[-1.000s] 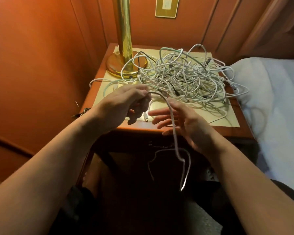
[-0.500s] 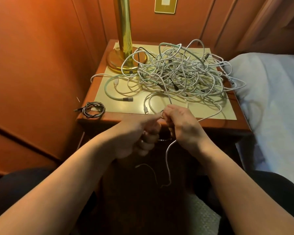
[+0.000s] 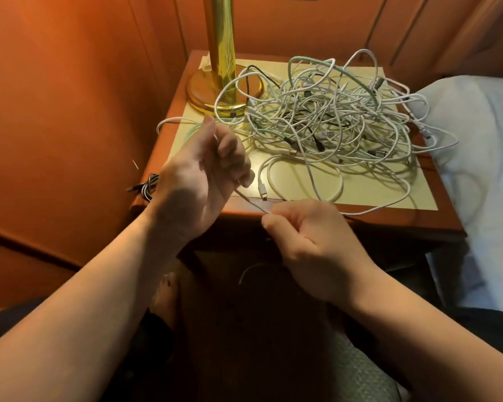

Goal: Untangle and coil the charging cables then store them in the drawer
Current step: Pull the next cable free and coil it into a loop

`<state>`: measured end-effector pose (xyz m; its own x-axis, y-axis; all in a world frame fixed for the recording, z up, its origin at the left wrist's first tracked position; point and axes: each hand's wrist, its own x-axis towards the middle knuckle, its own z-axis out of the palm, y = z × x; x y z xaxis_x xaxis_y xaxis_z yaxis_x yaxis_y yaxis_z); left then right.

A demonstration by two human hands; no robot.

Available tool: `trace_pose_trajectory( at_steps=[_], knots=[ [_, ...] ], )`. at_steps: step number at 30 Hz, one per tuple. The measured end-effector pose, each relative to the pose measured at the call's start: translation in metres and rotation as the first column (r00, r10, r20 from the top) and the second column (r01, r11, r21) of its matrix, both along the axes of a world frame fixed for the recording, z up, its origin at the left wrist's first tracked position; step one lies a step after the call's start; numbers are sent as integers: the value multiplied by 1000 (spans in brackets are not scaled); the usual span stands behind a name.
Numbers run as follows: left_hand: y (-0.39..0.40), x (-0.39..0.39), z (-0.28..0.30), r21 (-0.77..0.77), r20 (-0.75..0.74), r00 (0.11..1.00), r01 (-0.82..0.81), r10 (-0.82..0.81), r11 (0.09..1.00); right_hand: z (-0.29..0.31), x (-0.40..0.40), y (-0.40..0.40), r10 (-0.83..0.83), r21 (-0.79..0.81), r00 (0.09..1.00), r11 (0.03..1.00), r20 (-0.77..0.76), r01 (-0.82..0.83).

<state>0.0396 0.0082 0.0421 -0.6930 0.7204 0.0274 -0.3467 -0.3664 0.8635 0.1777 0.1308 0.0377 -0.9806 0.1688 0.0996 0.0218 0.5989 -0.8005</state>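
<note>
A big tangle of white charging cables (image 3: 328, 123) lies on the wooden nightstand (image 3: 389, 221). One white cable (image 3: 251, 202) runs taut between my two hands at the nightstand's front edge. My left hand (image 3: 206, 172) is raised, fingers curled round that cable. My right hand (image 3: 311, 242) pinches the same cable lower and to the right, in front of the nightstand. A loose end (image 3: 250, 271) of cable hangs below my hands. A coiled black-and-white cable (image 3: 147, 188) sits at the nightstand's front left corner, partly hidden by my left wrist. The drawer front is hidden by my hands.
A brass lamp (image 3: 222, 68) stands at the nightstand's back left, with cable loops round its base. A wood-panelled wall (image 3: 70, 111) closes the left side. A bed with white bedding (image 3: 482, 169) borders the right side. A bare foot (image 3: 164, 297) rests on the dark floor below.
My left hand has risen and turned palm up with the cable. My right hand has moved right, drawing the cable taut between them. The hanging length has shortened.
</note>
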Motion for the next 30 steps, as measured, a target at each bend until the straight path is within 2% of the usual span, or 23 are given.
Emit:
trace_pose_trajectory(
  at_steps=[2, 4, 9, 14, 17, 19, 24, 27, 30],
  knots=[
    [-3, -1, 0, -44, -227, 974, -4, -6, 999, 11, 4, 1, -31, -73, 995, 997, -94, 24],
    [-3, 0, 0, -121, -381, 924, -9, -38, 993, 19, 7, 3, -46, -80, 980, 996, -195, 31],
    [5, 18, -6, -302, -463, 853, 103, -240, 948, 23, 7, 16, -19, 89, 944, 995, -330, 51],
    [9, 30, -3, -317, -260, 854, 365, -450, 875, 19, 4, 34, -32, 190, 929, 976, -368, 108],
    [10, 31, 0, -316, -128, 829, 486, -544, 815, 15, 3, 41, -47, 164, 935, 980, -351, 111],
    [11, 32, -1, -309, -76, 810, 535, -581, 786, 11, 3, 42, -32, 103, 940, 992, -340, 71],
    [10, 32, 1, -361, -66, 759, 587, -648, 725, 4, 1, 38, -35, -141, 954, 990, -297, -8],
    [13, 34, 0, -363, -73, 780, 560, -622, 745, 2, -4, 37, -91, -280, 961, 960, -262, 15],
    [15, 34, -3, -269, 45, 794, 594, -606, 758, -10, -11, 39, -138, -454, 976, 890, -171, 46]
  ],
)
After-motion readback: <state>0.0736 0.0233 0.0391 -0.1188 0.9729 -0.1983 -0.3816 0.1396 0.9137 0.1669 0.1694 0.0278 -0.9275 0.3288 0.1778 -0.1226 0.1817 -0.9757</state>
